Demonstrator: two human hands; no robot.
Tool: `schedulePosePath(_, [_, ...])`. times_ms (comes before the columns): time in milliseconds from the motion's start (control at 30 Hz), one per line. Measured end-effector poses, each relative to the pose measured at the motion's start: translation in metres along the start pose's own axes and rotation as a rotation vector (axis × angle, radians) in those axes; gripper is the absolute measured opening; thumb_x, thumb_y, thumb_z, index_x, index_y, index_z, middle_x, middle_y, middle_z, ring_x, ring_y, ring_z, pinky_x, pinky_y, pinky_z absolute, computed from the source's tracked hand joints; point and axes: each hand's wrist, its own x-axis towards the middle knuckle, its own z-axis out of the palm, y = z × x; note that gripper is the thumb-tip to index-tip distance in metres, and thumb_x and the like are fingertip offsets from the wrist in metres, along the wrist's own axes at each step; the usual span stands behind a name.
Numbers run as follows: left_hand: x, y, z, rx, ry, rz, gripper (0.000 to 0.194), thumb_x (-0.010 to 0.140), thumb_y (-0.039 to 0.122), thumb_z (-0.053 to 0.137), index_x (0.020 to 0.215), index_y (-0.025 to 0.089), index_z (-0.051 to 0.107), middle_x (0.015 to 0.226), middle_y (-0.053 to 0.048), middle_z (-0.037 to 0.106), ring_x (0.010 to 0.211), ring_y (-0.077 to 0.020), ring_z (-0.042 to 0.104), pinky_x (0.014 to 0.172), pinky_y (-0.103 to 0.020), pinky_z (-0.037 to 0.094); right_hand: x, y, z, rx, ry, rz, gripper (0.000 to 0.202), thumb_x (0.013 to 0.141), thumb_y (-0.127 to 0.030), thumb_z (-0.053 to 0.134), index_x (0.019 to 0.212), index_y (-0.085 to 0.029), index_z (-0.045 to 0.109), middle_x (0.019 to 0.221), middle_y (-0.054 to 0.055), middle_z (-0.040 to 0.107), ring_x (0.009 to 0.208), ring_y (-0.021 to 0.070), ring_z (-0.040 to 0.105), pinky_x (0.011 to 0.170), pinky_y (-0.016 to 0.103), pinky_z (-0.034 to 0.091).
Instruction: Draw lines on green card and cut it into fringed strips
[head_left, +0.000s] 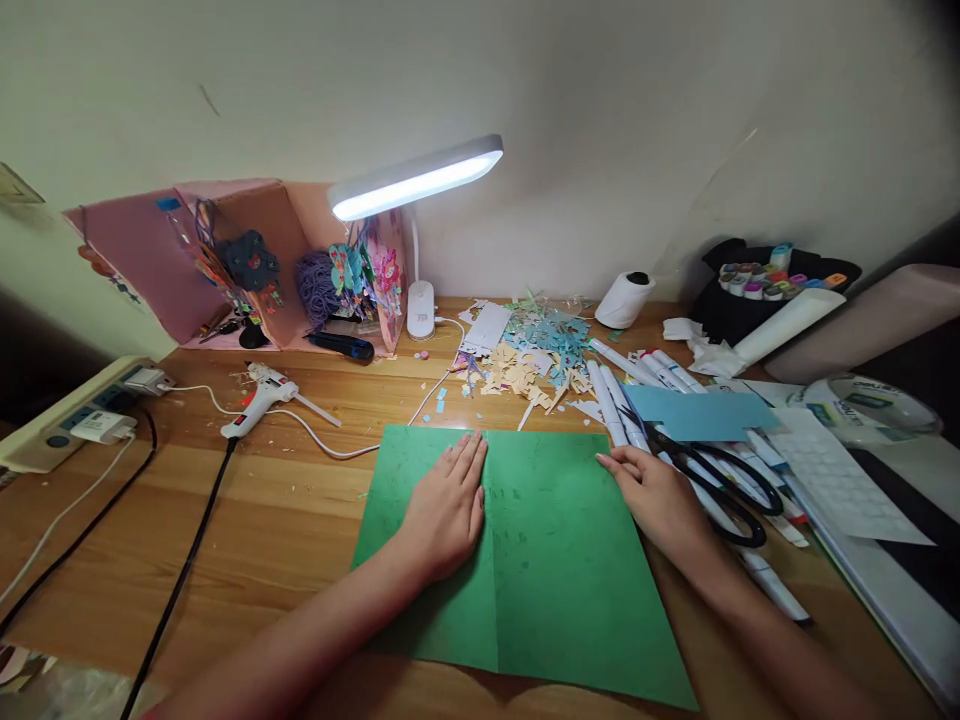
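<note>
Well out to the left of the left hand (446, 505), seeing a power strip (52, 430) carrying white plugs (103, 427). Closer in on that side, seeing a glue gun (259, 402) lying on the surface (289, 545) and trailing a black cord (201, 545); farther off, seeing a pink box (127, 255) holding purple yarn (319, 288).

Laying the left hand open and palm down on the green sheet (559, 560), pointing its fingers away, just left of the crease (494, 610). Reading the crease as running near to far, nearly in line with those fingers and touching or just beside the thumb. Finding the left hand clearly the nearer of the two to this line. Spreading between both hands and toward the body, the sheet's long side apparently running left to right; showing plain green, lying nearly flat, bearing darker smudges on both halves.

Beyond the left hand and to its right, seeing a heap of paper scraps (544, 350). Bending the fingers of the right hand (652, 490) at the sheet's far right corner, touching it there; not being able to tell about a grip. Just right of that hand, seeing black-handled scissors (675, 447) and blue paper (697, 412) lying over white markers (611, 405).
</note>
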Motion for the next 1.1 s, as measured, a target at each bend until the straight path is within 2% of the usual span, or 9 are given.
schedulePosePath(167, [0.001,0.0,0.0,-0.01,0.019,-0.001,0.055,0.09,0.019,0.032,0.143,0.006,0.024,0.151,-0.013,0.022,0.139,-0.0223,0.02,0.112,-0.041,0.026,-0.003,0.003,-0.004,-0.052,-0.062,-0.071,0.042,0.079,-0.059,0.043,0.061,-0.022,0.048,0.045,-0.003,0.044,0.042,0.0141,0.038,0.043,0.025,0.027])
schedulePosePath(300, [0.002,0.0,0.001,-0.013,0.013,-0.003,0.055,0.09,0.019,0.032,0.143,0.006,0.024,0.151,-0.013,0.022,0.139,-0.0223,0.019,0.112,-0.041,0.027,-0.004,0.001,-0.008,-0.069,-0.14,-0.083,0.049,0.078,-0.063,0.044,0.052,-0.022,0.035,0.044,-0.005,0.033,0.043,0.0117,0.033,0.042,0.023,0.025])
schedulePosePath(400, [0.002,0.0,0.0,0.01,-0.003,0.001,0.056,0.09,0.019,0.031,0.143,0.004,0.024,0.151,-0.014,0.021,0.139,-0.0228,0.019,0.113,-0.041,0.026,-0.006,-0.001,-0.011,-0.048,-0.16,-0.083,0.052,0.079,-0.063,0.041,0.05,-0.02,0.04,0.044,-0.004,0.035,0.044,0.0121,0.035,0.042,0.023,0.026])
schedulePosePath(600, [0.002,0.002,0.0,0.048,-0.008,0.004,0.056,0.089,0.017,0.032,0.143,0.004,0.024,0.151,-0.014,0.021,0.139,-0.0233,0.02,0.112,-0.041,0.027,-0.011,-0.003,-0.012,-0.14,-0.071,-0.102,0.052,0.081,-0.059,0.043,0.049,-0.018,0.051,0.042,-0.003,0.036,0.043,0.0122,0.034,0.042,0.024,0.024])
schedulePosePath(867, [0.005,0.003,0.0,0.058,-0.007,0.015,0.056,0.088,0.017,0.032,0.142,0.004,0.026,0.151,-0.014,0.023,0.138,-0.0235,0.022,0.112,-0.04,0.027,-0.017,-0.003,-0.013,-0.158,-0.095,-0.043,0.05,0.078,-0.06,0.04,0.048,-0.02,0.039,0.047,-0.004,0.026,0.046,0.0118,0.03,0.044,0.024,0.025])
schedulePosePath(1100, [0.004,0.003,0.002,0.025,0.032,0.019,0.055,0.088,0.017,0.033,0.142,0.005,0.027,0.15,-0.014,0.024,0.138,-0.0227,0.024,0.112,-0.039,0.028,-0.019,-0.002,-0.013,-0.115,-0.097,-0.044,0.05,0.078,-0.059,0.042,0.047,-0.019,0.044,0.045,-0.003,0.029,0.044,0.012,0.032,0.043,0.024,0.024])
